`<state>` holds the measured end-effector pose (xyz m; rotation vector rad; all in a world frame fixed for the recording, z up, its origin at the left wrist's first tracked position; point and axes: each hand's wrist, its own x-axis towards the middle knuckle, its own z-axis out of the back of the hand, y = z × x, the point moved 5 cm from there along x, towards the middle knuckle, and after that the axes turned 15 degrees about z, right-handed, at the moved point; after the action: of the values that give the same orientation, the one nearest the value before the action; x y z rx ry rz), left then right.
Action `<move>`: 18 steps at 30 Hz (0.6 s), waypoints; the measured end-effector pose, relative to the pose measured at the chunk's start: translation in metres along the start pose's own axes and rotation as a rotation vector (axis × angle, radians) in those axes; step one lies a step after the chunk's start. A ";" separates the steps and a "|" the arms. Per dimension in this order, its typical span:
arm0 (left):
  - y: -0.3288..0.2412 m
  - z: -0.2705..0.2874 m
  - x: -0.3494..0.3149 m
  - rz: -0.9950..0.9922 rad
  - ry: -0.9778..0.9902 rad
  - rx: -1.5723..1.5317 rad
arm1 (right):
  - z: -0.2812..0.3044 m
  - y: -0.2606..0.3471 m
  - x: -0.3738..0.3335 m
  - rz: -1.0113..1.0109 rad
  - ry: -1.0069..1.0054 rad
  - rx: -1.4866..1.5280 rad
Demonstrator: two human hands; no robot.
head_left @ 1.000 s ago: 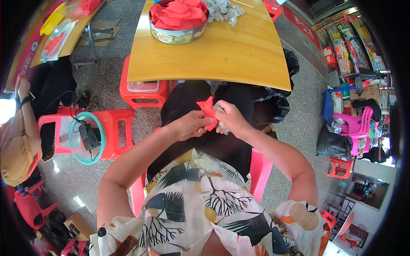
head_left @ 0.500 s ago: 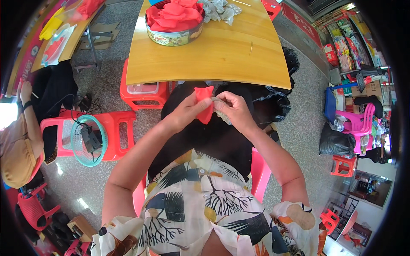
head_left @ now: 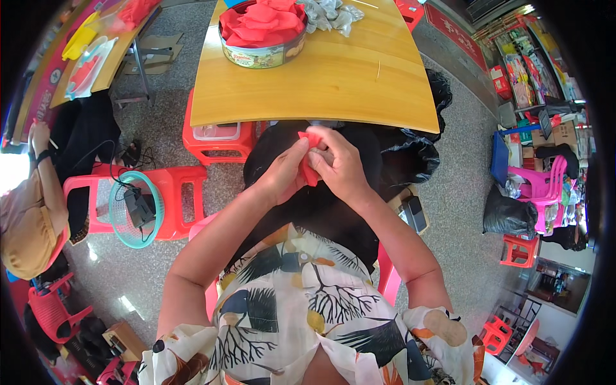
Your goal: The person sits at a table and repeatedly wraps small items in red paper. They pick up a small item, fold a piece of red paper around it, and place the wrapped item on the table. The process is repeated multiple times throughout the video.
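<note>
Both my hands meet in front of the table's near edge, above my dark-clad lap. A thin red piece of fabric-like material (head_left: 309,174) is bunched between them. My left hand (head_left: 282,172) is closed on it, its thumb pointing up along the piece. Over the top and right side of the piece curls my right hand (head_left: 343,167), its fingers gripping the red material. Whatever else may lie inside the fingers is hidden. Beyond, on the yellow table (head_left: 321,93), a round tin (head_left: 266,58) is heaped with similar red pieces (head_left: 263,25).
Crumpled greyish clear plastic (head_left: 333,14) lies beside the tin. Red stools (head_left: 221,144) and a turquoise basket (head_left: 136,224) stand to the left, where a co-worker's hand (head_left: 40,136) shows. Black plastic bags (head_left: 410,157) hang right of my lap. A pink chair (head_left: 542,186) stands farther right.
My right hand has moved left onto the red piece and closed over it; the small pale thing seen at its fingers before is now hidden. The red piece is more bunched.
</note>
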<state>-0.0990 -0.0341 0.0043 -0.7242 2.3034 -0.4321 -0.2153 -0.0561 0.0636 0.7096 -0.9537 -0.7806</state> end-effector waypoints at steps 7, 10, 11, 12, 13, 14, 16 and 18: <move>-0.016 -0.001 -0.030 -0.556 -0.639 0.811 | 0.004 -0.049 -0.014 -0.553 -0.098 0.490; -0.018 -0.019 -0.037 -0.631 -0.619 1.237 | -0.010 -0.057 -0.027 -0.565 -0.151 0.673; -0.014 -0.014 -0.033 -0.648 -0.574 1.297 | -0.014 -0.059 -0.030 -0.595 -0.146 0.722; -0.011 -0.014 -0.035 -0.649 -0.567 1.302 | -0.017 -0.060 -0.035 -0.633 -0.148 0.787; -0.010 -0.016 -0.037 -0.650 -0.559 1.307 | -0.018 -0.053 -0.037 -0.671 -0.152 0.852; -0.009 -0.018 -0.039 -0.650 -0.550 1.313 | -0.019 -0.048 -0.039 -0.710 -0.156 0.917; -0.010 -0.016 -0.040 -0.558 -0.460 1.204 | -0.013 -0.035 -0.041 -0.723 -0.057 1.007; -0.012 -0.010 -0.039 -0.507 -0.417 1.143 | -0.007 -0.013 -0.038 -0.743 -0.025 1.074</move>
<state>-0.0776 -0.0187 0.0372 -0.6655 1.1378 -1.4840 -0.2257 -0.0308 0.0338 2.0718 -1.1171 -0.8753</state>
